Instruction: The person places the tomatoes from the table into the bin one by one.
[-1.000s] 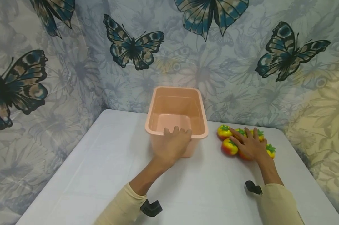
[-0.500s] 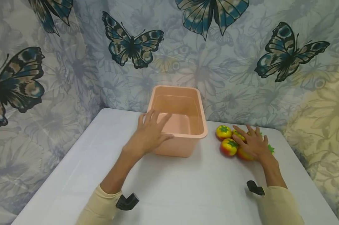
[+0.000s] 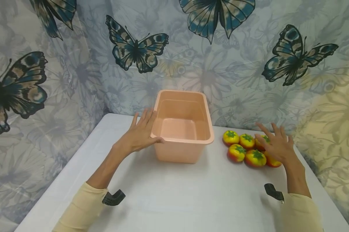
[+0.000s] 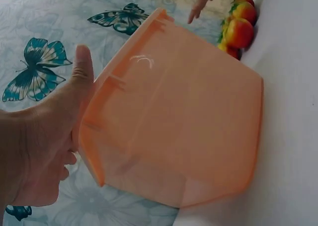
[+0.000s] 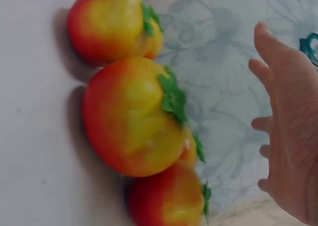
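A peach-coloured plastic tub (image 3: pixel 178 151) stands upright on the white table, its inside bare. My left hand (image 3: pixel 139 132) lies along the tub's left rim with straight fingers; in the left wrist view the hand (image 4: pixel 49 131) is beside the rim of the tub (image 4: pixel 184 112), thumb raised. Several red-yellow fruits with green leafy tops (image 3: pixel 255 158) sit in two rows right of the tub. Over the right end of these fruits is my right hand (image 3: pixel 278 146), fingers spread, holding nothing. The right wrist view shows that hand (image 5: pixel 293 121) apart from the fruits (image 5: pixel 131 114).
The white table (image 3: pixel 192 196) reaches back to a patterned cloth backdrop (image 3: pixel 209 64) with butterflies, which also runs along the left side. Black devices (image 3: pixel 114 197) are fixed at both wrists, by the beige sleeves (image 3: pixel 81 206).
My left hand has left the tub's front rim and moved left to its left rim. My right hand has lifted and shifted right, uncovering more of the fruits.
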Demonstrator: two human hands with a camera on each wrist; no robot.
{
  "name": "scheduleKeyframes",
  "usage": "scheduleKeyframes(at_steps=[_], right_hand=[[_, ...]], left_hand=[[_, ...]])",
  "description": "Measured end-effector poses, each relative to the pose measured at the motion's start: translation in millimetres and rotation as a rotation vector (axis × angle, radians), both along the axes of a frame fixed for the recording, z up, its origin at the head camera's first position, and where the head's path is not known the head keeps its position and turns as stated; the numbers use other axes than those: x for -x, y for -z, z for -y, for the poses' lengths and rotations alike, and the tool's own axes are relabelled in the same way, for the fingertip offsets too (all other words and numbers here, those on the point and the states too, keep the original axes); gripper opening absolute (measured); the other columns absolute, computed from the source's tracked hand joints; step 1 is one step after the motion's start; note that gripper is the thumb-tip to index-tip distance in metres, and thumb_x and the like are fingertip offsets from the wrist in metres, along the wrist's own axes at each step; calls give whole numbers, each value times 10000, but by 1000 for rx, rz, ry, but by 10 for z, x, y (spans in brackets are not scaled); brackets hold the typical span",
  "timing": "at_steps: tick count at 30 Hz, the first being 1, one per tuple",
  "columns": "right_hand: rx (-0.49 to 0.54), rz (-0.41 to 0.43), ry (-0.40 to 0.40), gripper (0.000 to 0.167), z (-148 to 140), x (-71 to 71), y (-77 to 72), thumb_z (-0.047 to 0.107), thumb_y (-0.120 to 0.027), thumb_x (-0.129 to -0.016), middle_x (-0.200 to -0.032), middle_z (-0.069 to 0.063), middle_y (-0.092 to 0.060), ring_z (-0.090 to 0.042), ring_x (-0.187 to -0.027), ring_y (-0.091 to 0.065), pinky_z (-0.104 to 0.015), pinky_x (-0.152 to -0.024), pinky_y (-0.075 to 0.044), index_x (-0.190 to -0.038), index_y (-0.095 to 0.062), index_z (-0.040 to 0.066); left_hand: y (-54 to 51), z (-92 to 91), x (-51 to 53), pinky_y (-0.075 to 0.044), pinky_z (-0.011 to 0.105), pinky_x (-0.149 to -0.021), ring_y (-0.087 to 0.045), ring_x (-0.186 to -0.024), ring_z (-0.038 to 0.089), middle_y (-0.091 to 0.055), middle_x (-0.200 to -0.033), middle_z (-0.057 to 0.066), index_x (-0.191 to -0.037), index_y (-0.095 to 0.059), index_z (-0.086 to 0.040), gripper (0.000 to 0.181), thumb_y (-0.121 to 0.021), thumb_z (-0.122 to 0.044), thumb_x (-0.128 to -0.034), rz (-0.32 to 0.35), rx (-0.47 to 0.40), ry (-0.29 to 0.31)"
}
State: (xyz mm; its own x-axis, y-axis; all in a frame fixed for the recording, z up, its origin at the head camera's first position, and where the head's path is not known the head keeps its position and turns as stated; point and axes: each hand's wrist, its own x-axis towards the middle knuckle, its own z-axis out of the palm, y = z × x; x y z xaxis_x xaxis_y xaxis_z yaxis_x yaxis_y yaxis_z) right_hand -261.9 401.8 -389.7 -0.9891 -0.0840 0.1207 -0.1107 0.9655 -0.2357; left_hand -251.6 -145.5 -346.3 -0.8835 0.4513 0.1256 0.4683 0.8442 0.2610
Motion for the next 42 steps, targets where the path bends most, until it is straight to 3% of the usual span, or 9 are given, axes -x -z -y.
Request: scheduleKeyframes(at_steps=[5, 8, 13, 18, 26, 34, 42], right_hand=[[41, -62, 16, 693, -72, 9, -21, 584, -311, -1092, -1686, -388, -14, -717, -1494, 82, -915, -1090, 7, -1689, -109, 297], [60, -84, 19, 681, -145, 30, -13, 568, -306, -1100, -1696, -374, 9, -713, -1497, 90, -930, -1071, 2, -1691, -94, 302], [99, -98, 19, 664, -224, 50, -49, 535, -298, -1116, -1700, -366, 37, -705, -1500, 123, -951, -1033, 0, -1694, -89, 281], [107, -52, 30, 694, -268, 32, -99, 539, -319, -1106, -1704, -354, 69, -695, -1495, 166, -939, -1051, 32, -1694, -72, 265], [128, 30, 27, 737, -366, -55, -110, 540, -325, -1096, -1695, -363, 89, -681, -1491, 200, -935, -1043, 43, -1694, -23, 233], [131, 67, 28, 760, -386, -37, -84, 565, -305, -1085, -1686, -374, 100, -673, -1493, 204, -924, -1059, 52, -1693, -10, 218], [91, 189, 18, 880, -451, -57, -84, 614, -329, -1063, -1656, -428, 4, -719, -1472, 114, -921, -1052, -8, -1678, 18, 87]], left_hand=[[-24, 29, 40, 125, 631, -1298, 136, -1648, 337, 112, -1766, 134, -1672, 71, -66, 1315, -216, -999, -791, 59, -9, 8], [-17, 29, 53, 121, 657, -1288, 123, -1649, 343, 82, -1773, 133, -1685, 34, -104, 1398, -99, -1058, -671, 73, -29, 18], [2, 13, 83, 90, 690, -1280, 80, -1653, 365, 34, -1784, 105, -1697, -17, -154, 1389, -106, -1069, -655, 90, -75, 20], [16, -4, 91, 83, 676, -1289, 51, -1654, 366, 47, -1787, 75, -1694, 18, -147, 1415, -121, -1078, -638, 103, -83, -9], [65, 4, 68, 76, 628, -1311, -8, -1656, 352, 54, -1786, 79, -1689, 41, -139, 1337, -174, -1039, -725, 96, -93, -17], [73, 20, 32, 59, 635, -1311, -50, -1657, 353, 60, -1785, 65, -1688, 38, -130, 1265, -221, -995, -803, 86, -99, -19], [107, 3, 49, 61, 628, -1313, -55, -1655, 355, 58, -1785, 65, -1686, 42, -121, 1262, -221, -990, -810, 85, -101, -23]])
